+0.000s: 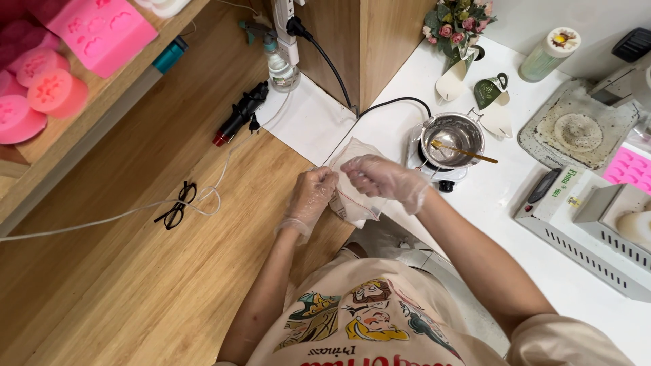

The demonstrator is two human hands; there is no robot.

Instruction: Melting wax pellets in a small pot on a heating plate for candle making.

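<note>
Head view, looking straight down: both hands in thin clear disposable gloves meet over the desk edge, working a small clear plastic zip bag with a red seal strip. Left hand clenched on the bag's left edge, fingers pinching the plastic. Right hand grasping the bag's top from the right, fingertips curled onto it. Bag is held in the air between the hands, above the seam where the wooden floor meets the white desk, just beside a small white electric hot plate. On the hot plate sits a round steel melting pot with a gold-coloured spoon lying across its rim. Black power cord runs from the hot plate up to a white power strip. Near the pot: a small bouquet of pink artificial flowers, a pale green cylindrical candle, a grey round-centred stone tray. Black-framed glasses lie on the wood, well apart to the left; pink silicone moulds on a shelf at upper left.
</note>
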